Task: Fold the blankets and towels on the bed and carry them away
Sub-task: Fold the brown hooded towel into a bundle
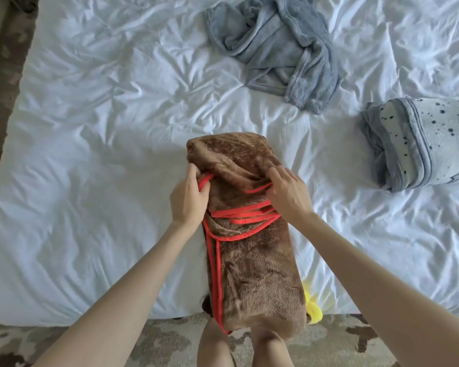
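So the brown blanket [255, 266] is a plush, fuzzy fleece one with a bright red trim [245, 214] running along its edges, and it's folded into a long narrow bundle lying on the near edge of the bed [104, 154], pointing away from the person, with the near end hanging off the mattress in front of their legs. The folding is kinda messy: several strips of the red edging stack up across the middle, another pair runs down the left side, and the far end is rounded and lumpy. The left hand [190, 200] has its fingers curled round the blanket's left edge, with a loop of the red trim caught in the grip. The right hand [289, 194] is on the opposite edge, fingers bent down and pinching a fold of the brown fabric. Further up the white, wrinkled bed there's a grey-blue blanket [276, 49] in a crumpled heap, and off to the right a folded pale blanket [421, 141] with dark speckles and a blue-grey border. Something yellow [312, 308] peeks out from under the brown one at the bed's edge; can't tell what it is. Patterned carpet [170, 340] below.
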The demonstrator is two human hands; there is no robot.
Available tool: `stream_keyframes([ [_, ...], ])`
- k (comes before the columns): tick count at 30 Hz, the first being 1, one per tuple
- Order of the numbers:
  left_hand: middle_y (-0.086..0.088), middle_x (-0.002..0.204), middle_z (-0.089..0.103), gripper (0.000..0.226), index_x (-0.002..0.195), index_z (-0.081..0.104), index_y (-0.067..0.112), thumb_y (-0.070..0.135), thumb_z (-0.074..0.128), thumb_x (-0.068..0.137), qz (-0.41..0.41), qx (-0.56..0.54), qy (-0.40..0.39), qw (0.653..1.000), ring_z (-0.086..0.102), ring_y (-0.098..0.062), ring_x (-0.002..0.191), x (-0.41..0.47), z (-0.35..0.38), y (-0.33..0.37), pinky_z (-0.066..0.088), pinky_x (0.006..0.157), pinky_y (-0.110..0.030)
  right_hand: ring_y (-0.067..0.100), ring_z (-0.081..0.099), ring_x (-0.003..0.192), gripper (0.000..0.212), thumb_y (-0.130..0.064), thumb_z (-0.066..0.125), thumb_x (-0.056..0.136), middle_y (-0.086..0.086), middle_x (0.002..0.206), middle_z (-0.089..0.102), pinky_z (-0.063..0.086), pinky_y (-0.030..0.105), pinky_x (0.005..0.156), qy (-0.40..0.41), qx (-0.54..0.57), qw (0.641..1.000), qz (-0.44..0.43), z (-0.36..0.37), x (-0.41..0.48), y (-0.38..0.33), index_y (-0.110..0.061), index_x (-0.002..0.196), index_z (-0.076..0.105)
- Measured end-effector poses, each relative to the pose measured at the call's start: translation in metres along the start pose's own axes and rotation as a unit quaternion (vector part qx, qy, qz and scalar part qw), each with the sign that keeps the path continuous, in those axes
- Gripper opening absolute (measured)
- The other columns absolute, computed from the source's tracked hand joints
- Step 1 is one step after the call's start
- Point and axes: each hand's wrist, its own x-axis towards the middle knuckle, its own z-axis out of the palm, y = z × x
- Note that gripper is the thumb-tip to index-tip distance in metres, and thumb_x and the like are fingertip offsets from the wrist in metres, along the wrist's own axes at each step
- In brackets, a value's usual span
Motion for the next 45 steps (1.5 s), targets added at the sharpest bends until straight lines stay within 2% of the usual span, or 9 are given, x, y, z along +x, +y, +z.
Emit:
stream_keyframes([
  [5, -0.005, 0.08, 0.065, 0.02, 0.102, 0.055, 0.01, 0.002, 0.064, 0.085, 0.081, 0.048, 0.076, 0.993, 0.06, -0.029, 0.06, -0.036, -0.031, -0.016, 0.036, 0.046, -0.028, 0.024, 0.048, 0.078, 0.033, 0.01, 0.052, 0.068, 0.005, 0.089, 0.051, 0.034, 0.029, 0.058, 0.096, 0.003, 0.995, -0.021, -0.018, -0.03, 0.017, -0.009, 0.095, 0.05],
  [13, -0.002, 0.118, 0.05, 0.031, 0.11, 0.066, 0.013, -0.001, 0.056, 0.084, 0.075, 0.108, -0.202, 0.97, 0.055, -0.022, 0.107, -0.066, -0.008, -0.053, 0.052, 0.067, -0.036, 0.028, 0.057, 0.09, 0.027, 0.009, 0.06, 0.076, 0.006, 0.097, 0.059, 0.051, 0.04, 0.067, -0.058, -0.032, 0.998, -0.004, 0.001, -0.052, 0.033, -0.009, 0.095, 0.065],
  [16, 0.003, 0.11, 0.052, 0.013, 0.098, 0.066, 0.016, 0.015, 0.056, 0.089, 0.01, 0.054, -0.15, 0.987, 0.057, -0.019, 0.098, -0.061, -0.003, -0.044, 0.05, 0.074, -0.037, 0.028, 0.057, 0.089, 0.026, 0.01, 0.055, 0.072, 0.004, 0.094, 0.059, 0.046, 0.035, 0.065, -0.019, 0.054, 0.997, 0.058, 0.006, -0.047, 0.028, -0.01, 0.084, 0.067],
  [19, 0.01, 0.106, 0.053, 0.021, 0.101, 0.054, 0.024, 0.042, 0.058, 0.092, -0.132, -0.091, -0.064, 0.985, 0.057, -0.012, 0.094, -0.044, 0.001, -0.025, 0.046, 0.077, -0.032, 0.023, 0.053, 0.098, 0.018, -0.006, 0.05, 0.077, 0.0, 0.101, 0.054, 0.046, 0.036, 0.072, 0.058, 0.16, 0.963, 0.208, 0.011, -0.03, 0.027, -0.013, 0.089, 0.062],
  [22, 0.009, 0.113, 0.063, 0.051, 0.119, 0.049, 0.021, 0.053, 0.068, 0.085, -0.275, -0.333, -0.114, 0.895, 0.062, -0.011, 0.107, -0.017, 0.005, -0.004, 0.049, 0.085, -0.025, 0.017, 0.051, 0.112, 0.047, -0.036, 0.064, 0.084, -0.001, 0.119, 0.052, 0.044, 0.035, 0.092, -0.019, 0.273, 0.91, 0.31, 0.011, -0.006, 0.029, -0.017, 0.123, 0.048],
  [30, -0.001, 0.124, 0.068, 0.035, 0.129, 0.061, 0.018, 0.027, 0.059, 0.096, -0.24, -0.427, -0.186, 0.852, 0.062, -0.019, 0.118, 0.002, 0.025, 0.016, 0.047, 0.105, -0.04, 0.026, 0.071, 0.084, 0.038, -0.017, 0.078, 0.074, 0.012, 0.092, 0.075, 0.06, 0.031, 0.071, -0.167, 0.555, 0.728, 0.365, -0.004, 0.014, 0.033, -0.005, 0.109, 0.068],
  [35, -0.006, 0.13, 0.063, 0.046, 0.137, 0.05, 0.013, 0.027, 0.063, 0.095, -0.237, -0.24, -0.2, 0.92, 0.058, -0.025, 0.121, -0.019, 0.039, -0.005, 0.043, 0.1, -0.029, 0.02, 0.069, 0.096, 0.037, -0.019, 0.079, 0.075, 0.006, 0.102, 0.074, 0.053, 0.033, 0.092, -0.247, 0.454, 0.775, 0.363, 0.01, 0.002, 0.042, -0.014, 0.109, 0.069],
  [42, -0.009, 0.117, 0.073, 0.057, 0.124, 0.065, 0.012, 0.032, 0.082, 0.074, -0.317, -0.536, -0.226, 0.749, 0.069, -0.028, 0.108, 0.013, 0.023, -0.004, 0.057, 0.086, -0.035, 0.019, 0.072, 0.097, 0.061, -0.059, 0.079, 0.064, 0.003, 0.105, 0.075, 0.051, 0.032, 0.092, -0.279, 0.552, 0.694, 0.369, 0.014, 0.039, 0.04, -0.017, 0.108, 0.073],
  [45, -0.005, 0.12, 0.071, 0.07, 0.133, 0.056, 0.021, 0.041, 0.085, 0.072, -0.353, -0.515, -0.253, 0.739, 0.068, -0.025, 0.11, 0.033, 0.029, 0.009, 0.051, 0.1, -0.043, 0.022, 0.072, 0.096, 0.059, -0.051, 0.079, 0.068, 0.005, 0.103, 0.075, 0.051, 0.035, 0.095, -0.317, 0.544, 0.681, 0.374, 0.014, 0.057, 0.029, -0.015, 0.113, 0.071],
])
